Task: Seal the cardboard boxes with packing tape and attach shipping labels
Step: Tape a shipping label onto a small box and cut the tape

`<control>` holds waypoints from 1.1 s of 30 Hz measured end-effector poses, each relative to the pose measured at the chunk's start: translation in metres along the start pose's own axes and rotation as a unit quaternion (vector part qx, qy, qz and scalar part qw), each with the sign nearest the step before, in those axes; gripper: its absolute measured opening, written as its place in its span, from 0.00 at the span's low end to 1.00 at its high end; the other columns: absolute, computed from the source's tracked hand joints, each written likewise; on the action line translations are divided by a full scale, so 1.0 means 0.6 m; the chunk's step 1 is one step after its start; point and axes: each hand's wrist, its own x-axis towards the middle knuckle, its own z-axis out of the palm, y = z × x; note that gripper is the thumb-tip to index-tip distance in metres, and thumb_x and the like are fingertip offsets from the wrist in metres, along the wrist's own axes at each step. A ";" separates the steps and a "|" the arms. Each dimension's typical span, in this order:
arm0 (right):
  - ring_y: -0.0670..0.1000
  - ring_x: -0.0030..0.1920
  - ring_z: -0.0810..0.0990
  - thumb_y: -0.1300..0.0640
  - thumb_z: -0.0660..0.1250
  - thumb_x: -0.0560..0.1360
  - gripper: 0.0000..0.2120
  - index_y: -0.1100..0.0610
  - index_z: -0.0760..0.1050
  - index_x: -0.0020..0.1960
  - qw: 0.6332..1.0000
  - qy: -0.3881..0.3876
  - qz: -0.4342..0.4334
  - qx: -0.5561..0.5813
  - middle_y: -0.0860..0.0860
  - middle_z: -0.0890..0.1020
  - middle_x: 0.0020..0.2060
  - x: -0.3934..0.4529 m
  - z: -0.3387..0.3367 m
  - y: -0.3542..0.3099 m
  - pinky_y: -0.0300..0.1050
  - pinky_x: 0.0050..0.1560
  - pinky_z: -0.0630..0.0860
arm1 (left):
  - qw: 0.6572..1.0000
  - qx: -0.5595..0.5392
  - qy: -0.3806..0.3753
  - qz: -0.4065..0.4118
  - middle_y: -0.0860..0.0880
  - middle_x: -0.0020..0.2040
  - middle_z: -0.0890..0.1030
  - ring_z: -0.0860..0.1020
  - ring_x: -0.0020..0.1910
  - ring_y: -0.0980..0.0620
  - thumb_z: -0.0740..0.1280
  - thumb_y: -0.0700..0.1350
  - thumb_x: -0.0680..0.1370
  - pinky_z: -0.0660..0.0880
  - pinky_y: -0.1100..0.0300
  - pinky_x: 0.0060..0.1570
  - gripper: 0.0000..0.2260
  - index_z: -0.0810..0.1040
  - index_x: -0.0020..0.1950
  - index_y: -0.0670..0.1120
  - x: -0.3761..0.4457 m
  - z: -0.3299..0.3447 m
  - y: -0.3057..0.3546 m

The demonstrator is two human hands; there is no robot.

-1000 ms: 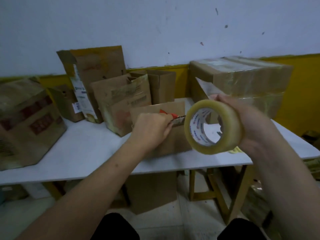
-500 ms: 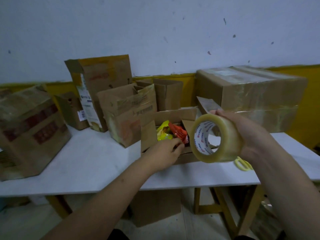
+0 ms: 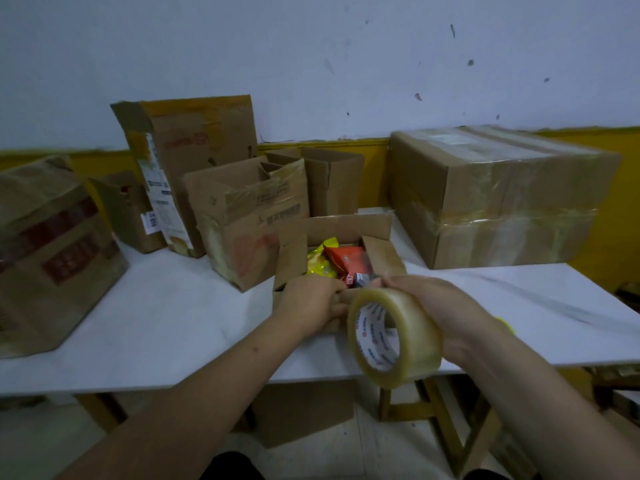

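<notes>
A small cardboard box (image 3: 379, 252) stands open at the middle of the white table (image 3: 173, 323), with yellow and orange snack packets (image 3: 341, 261) showing inside. My left hand (image 3: 308, 303) lies at the box's near side, its fingers curled over the near flap. My right hand (image 3: 440, 306) grips a roll of clear packing tape (image 3: 412, 336) just in front of the box, close to my left fingers. The near wall of the box is hidden behind both hands.
A large tape-wrapped box (image 3: 502, 202) stands at the right. Several open and worn boxes (image 3: 242, 216) line the back, and another big box (image 3: 52, 254) sits at the left. Yellow scissors (image 3: 506, 323) peek out behind my right wrist.
The small box's near flap has come down, so the packets inside show. My right hand has lowered the tape roll toward the box's near edge, next to my left hand.
</notes>
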 end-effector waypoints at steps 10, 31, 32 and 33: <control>0.56 0.43 0.84 0.54 0.72 0.75 0.07 0.56 0.86 0.44 0.999 0.021 -0.001 0.042 0.56 0.87 0.42 0.012 0.047 0.057 0.50 0.48 0.81 | 0.962 -0.232 -0.141 0.042 0.58 0.58 0.78 0.74 0.55 0.60 0.62 0.43 0.83 0.69 0.75 0.48 0.14 0.78 0.67 0.50 0.008 -0.044 -0.033; 0.59 0.42 0.83 0.53 0.73 0.72 0.16 0.59 0.77 0.56 0.992 0.094 0.086 -0.025 0.59 0.84 0.46 0.071 0.073 0.060 0.52 0.45 0.80 | 0.967 -0.234 0.053 -0.091 0.50 0.44 0.83 0.80 0.45 0.53 0.70 0.47 0.79 0.77 0.55 0.46 0.06 0.80 0.45 0.46 0.023 -0.003 -0.021; 0.58 0.40 0.82 0.53 0.71 0.74 0.14 0.59 0.77 0.55 0.992 0.090 0.083 -0.038 0.59 0.83 0.45 0.073 0.072 0.060 0.50 0.43 0.79 | 0.967 -0.229 0.062 -0.095 0.50 0.44 0.83 0.80 0.46 0.53 0.70 0.47 0.79 0.78 0.54 0.46 0.06 0.81 0.45 0.46 0.023 -0.002 -0.018; 0.57 0.39 0.81 0.53 0.70 0.75 0.12 0.59 0.76 0.54 0.992 0.086 0.079 -0.054 0.58 0.83 0.43 0.075 0.072 0.060 0.48 0.41 0.78 | 0.967 -0.226 0.068 -0.099 0.50 0.44 0.83 0.80 0.46 0.53 0.70 0.48 0.79 0.79 0.54 0.46 0.06 0.80 0.45 0.47 0.023 0.000 -0.015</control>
